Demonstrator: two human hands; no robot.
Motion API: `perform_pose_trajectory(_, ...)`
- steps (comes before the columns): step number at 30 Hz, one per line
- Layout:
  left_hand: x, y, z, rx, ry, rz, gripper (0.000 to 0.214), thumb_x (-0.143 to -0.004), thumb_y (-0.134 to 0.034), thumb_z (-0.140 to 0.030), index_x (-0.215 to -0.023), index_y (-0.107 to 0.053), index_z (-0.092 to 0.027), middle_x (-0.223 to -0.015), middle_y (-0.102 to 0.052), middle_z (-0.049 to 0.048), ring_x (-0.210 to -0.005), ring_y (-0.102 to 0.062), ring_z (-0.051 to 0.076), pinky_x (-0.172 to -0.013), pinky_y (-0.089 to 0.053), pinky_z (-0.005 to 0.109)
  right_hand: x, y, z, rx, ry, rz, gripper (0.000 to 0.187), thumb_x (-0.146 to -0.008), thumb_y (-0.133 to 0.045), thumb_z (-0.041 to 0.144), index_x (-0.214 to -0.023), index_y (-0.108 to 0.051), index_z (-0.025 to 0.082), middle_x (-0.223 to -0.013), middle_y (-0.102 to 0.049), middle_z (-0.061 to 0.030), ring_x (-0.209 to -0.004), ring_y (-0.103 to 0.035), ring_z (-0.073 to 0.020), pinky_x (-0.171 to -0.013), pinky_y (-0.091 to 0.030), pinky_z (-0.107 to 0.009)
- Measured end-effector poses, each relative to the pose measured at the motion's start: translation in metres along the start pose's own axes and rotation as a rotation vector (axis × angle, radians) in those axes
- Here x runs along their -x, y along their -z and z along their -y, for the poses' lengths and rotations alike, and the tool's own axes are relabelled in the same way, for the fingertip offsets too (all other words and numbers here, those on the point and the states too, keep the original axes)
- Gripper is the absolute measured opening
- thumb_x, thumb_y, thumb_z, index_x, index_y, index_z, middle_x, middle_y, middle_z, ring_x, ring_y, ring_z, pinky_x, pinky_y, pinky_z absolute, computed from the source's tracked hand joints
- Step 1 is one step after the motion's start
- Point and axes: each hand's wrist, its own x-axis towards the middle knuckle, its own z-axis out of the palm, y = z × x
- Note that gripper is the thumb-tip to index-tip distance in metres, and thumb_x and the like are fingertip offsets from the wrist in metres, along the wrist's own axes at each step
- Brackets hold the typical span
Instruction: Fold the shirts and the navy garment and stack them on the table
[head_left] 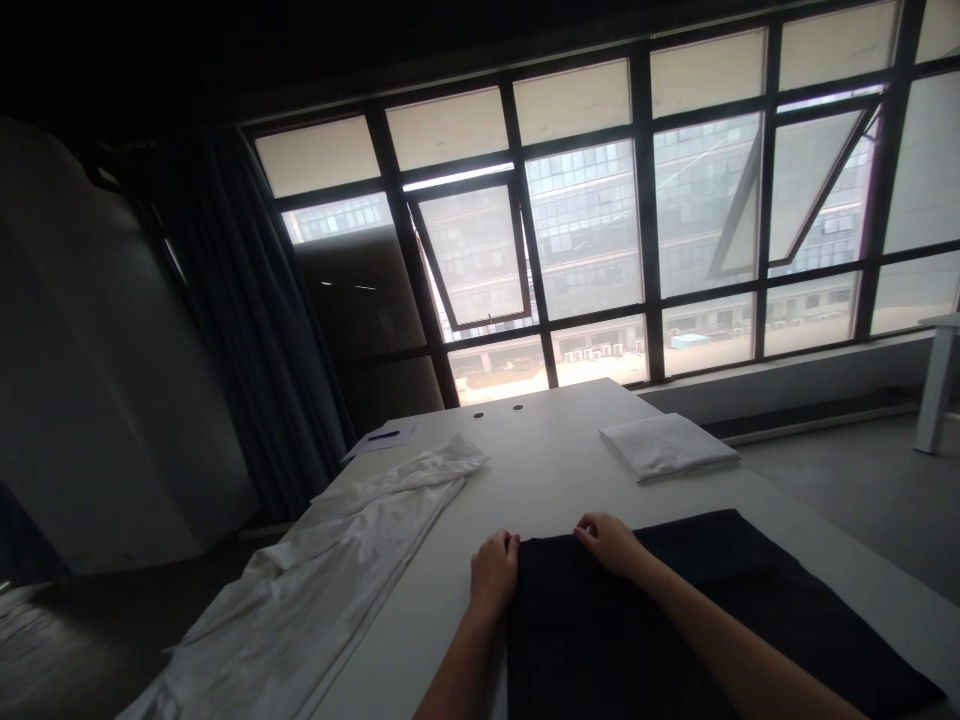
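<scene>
Left hand grip: the left hand (495,570) sits knuckles-up at the far left corner of the dark cloth (675,620), fingers curled down; the fingertips are hidden, so whether fabric is pinched cannot be told.
Right hand grip: the right hand (607,541) rests on the same far edge, just right of the left, fingers bent and touching the fabric; pinch or flat press cannot be told.
Dark cloth position: flat on the near part of the white table (540,470), under both forearms, its far edge straight across.
Step in hand: judged from the hand placement, work on the far edge and corner of the cloth (squaring or smoothing, by the look of it).
Next-move requirement: as a judgement, both hands need a sure hold on the edge and level travel, so the layers stay aligned.
Adjacent items: a loose white garment (337,570) lies to the left, apart from the cloth; a folded white cloth (667,445) lies beyond, well apart.
Backdrop: a paper sheet (386,437) at the far table corner.
</scene>
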Motion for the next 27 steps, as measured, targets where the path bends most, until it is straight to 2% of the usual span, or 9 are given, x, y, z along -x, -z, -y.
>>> perform_pose_trajectory(5, 0.002, 0.001, -0.002, -0.031, -0.004, -0.032, 0.031, -0.104, -0.04, -0.034, -0.095, -0.067, -0.022, -0.105, -0.073, 0.0078, -0.101, -0.066, 0.022, -0.083, -0.041, 0.029, 0.004, -0.006, 0.004, 0.098, 0.004, -0.027, 0.033, -0.1, -0.047, 0.037, -0.095, -0.074, 0.019, -0.104, -0.074, -0.0093, -0.099, -0.066, -0.0234, -0.084, -0.044, -0.032)
perform_pose_trajectory(8, 0.007, 0.013, -0.007, -0.055, -0.036, -0.047, 0.032, -0.102, -0.039, -0.032, -0.097, -0.068, -0.02, -0.106, -0.071, 0.0117, -0.102, -0.065, 0.027, -0.088, -0.042, 0.034, 0.01, -0.01, 0.012, 0.177, 0.035, -0.07, 0.028, -0.1, -0.048, 0.033, -0.101, -0.072, 0.018, -0.111, -0.07, -0.012, -0.108, -0.062, -0.0265, -0.09, -0.043, -0.035)
perform_pose_trajectory(11, 0.015, 0.027, -0.02, -0.053, -0.165, -0.054, 0.035, -0.101, -0.036, -0.028, -0.114, -0.067, -0.019, -0.12, -0.067, 0.0139, -0.116, -0.059, 0.029, -0.102, -0.038, 0.041, 0.015, -0.013, 0.02, 0.236, 0.033, -0.118, 0.024, -0.098, -0.051, 0.027, -0.111, -0.068, 0.017, -0.112, -0.068, -0.0136, -0.107, -0.06, -0.0277, -0.089, -0.044, -0.037)
perform_pose_trajectory(13, 0.025, 0.031, -0.032, -0.032, -0.299, -0.009, 0.035, -0.101, -0.038, -0.031, -0.122, -0.066, -0.025, -0.129, -0.066, 0.0097, -0.122, -0.057, 0.027, -0.11, -0.034, 0.038, 0.017, -0.013, 0.023, 0.258, 0.045, -0.143, 0.023, -0.097, -0.052, 0.023, -0.113, -0.067, 0.019, -0.113, -0.067, -0.0129, -0.107, -0.059, -0.0273, -0.089, -0.043, -0.037)
perform_pose_trajectory(15, 0.037, 0.025, -0.044, -0.016, -0.431, 0.087, 0.039, -0.098, -0.046, -0.041, -0.13, -0.065, -0.029, -0.139, -0.063, 0.0061, -0.13, -0.054, 0.026, -0.116, -0.031, 0.037, 0.018, -0.011, 0.024, 0.27, 0.066, -0.158, 0.022, -0.096, -0.051, 0.021, -0.109, -0.069, 0.021, -0.113, -0.066, -0.0123, -0.108, -0.059, -0.0274, -0.09, -0.042, -0.038)
perform_pose_trajectory(17, 0.049, 0.011, -0.052, -0.024, -0.502, 0.197, 0.059, -0.094, -0.05, -0.055, -0.146, -0.055, -0.027, -0.154, -0.051, 0.0066, -0.145, -0.04, 0.031, -0.124, -0.022, 0.043, 0.018, -0.009, 0.022, 0.274, 0.082, -0.164, 0.022, -0.097, -0.051, 0.021, -0.103, -0.072, 0.02, -0.112, -0.067, -0.0124, -0.109, -0.058, -0.028, -0.091, -0.042, -0.039)
perform_pose_trajectory(19, 0.059, -0.003, -0.057, -0.053, -0.49, 0.264, 0.081, -0.092, -0.046, -0.066, -0.159, -0.037, -0.022, -0.166, -0.032, 0.0081, -0.156, -0.018, 0.034, -0.128, -0.004, 0.052, 0.018, -0.006, 0.021, 0.271, 0.083, -0.166, 0.024, -0.097, -0.05, 0.023, -0.098, -0.073, 0.019, -0.11, -0.068, -0.0133, -0.108, -0.059, -0.0288, -0.093, -0.041, -0.04)
perform_pose_trajectory(21, 0.064, -0.013, -0.058, -0.083, -0.44, 0.283, 0.09, -0.09, -0.041, -0.072, -0.163, -0.026, -0.022, -0.17, -0.02, 0.0067, -0.158, -0.004, 0.035, -0.126, 0.007, 0.058, 0.019, -0.006, 0.021, 0.261, 0.081, -0.174, 0.028, -0.097, -0.046, 0.021, -0.098, -0.074, 0.018, -0.112, -0.068, -0.0151, -0.111, -0.058, -0.0296, -0.096, -0.04, -0.042)
perform_pose_trajectory(27, 0.064, -0.014, -0.056, -0.106, -0.41, 0.278, 0.092, -0.09, -0.036, -0.076, -0.163, -0.023, -0.022, -0.17, -0.017, 0.0047, -0.158, -0.002, 0.032, -0.126, 0.008, 0.059, 0.029, -0.02, 0.027, 0.19, 0.205, -0.105, 0.045, -0.099, -0.037, 0.021, -0.137, -0.063, 0.017, -0.14, -0.062, -0.0148, -0.13, -0.054, -0.0244, -0.113, -0.033, -0.037)
